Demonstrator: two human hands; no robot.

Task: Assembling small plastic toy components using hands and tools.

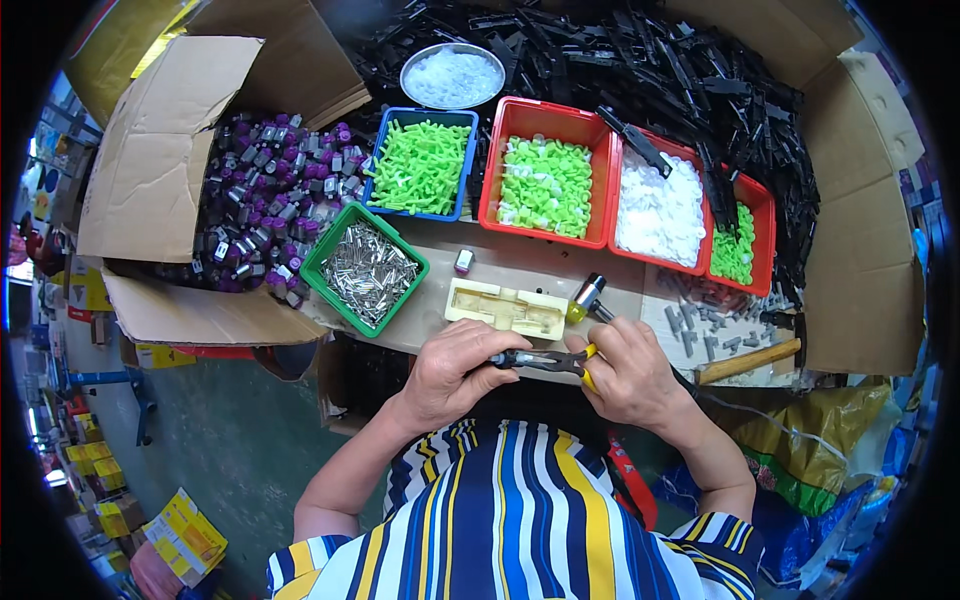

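Close to the bench's front edge, my right hand (637, 375) is wrapped round a pair of pliers (573, 363) with yellow grips. Their metal jaws point left, toward my left hand (445, 365). Thumb and fingers of that hand pinch a small dark part (508, 358), whose exact kind is unclear; it meets the pliers' jaws. Just beyond both hands lies a cream moulded holder (507, 308) with a recess. Beside its right end rests a black-and-yellow screwdriver-like tool (588, 297), partly hidden by my right hand. A small grey-and-purple piece (464, 261) stands behind the holder.
A green bin (420, 265) holds metal pins. Behind stand a blue bin (470, 165) and red bins (610, 160) of green and white plastic pieces. A cardboard box (160, 150) of purple-grey parts is left; black parts (740, 90) are heaped behind. A wooden handle (748, 362) lies right.
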